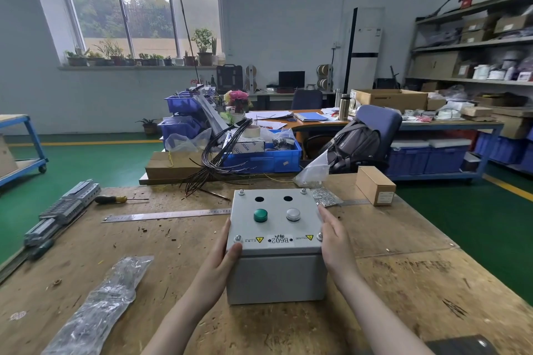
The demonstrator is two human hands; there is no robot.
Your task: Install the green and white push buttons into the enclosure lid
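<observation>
A: Head view, go. Where's the box?

B: Grey enclosure [277,277] sits on the wooden bench [403,282], middle, nearer the front edge. Enclosure lid [277,210] on top, a screw at each corner.

A: Buttons?

B: Green push button [260,215] seated in the lid, left. White push button [293,214] seated right of it. Two open holes [259,199] behind them, toward the lid's far edge. Label reading B602 plus two yellow warning stickers along the lid's near edge.

A: Hands?

B: Left hand [223,259] flat against the enclosure's left side, fingers [227,235] straight, thumb on the lid's near-left corner by the screw. Right hand [334,242] flat against the right side, fingers straight too. Both pressing, neither curled round anything.

A: Rest of the bench?

B: Steel ruler [161,215] left of the box, running toward the left edge. Screwdriver [111,199] beyond it. Plastic bag [98,305] near the front-left corner. Small bag of hardware [326,197] touching the lid's far-right corner. Cardboard box [375,189] near the far-right corner. Black wires [213,164] hanging over the far edge.
</observation>
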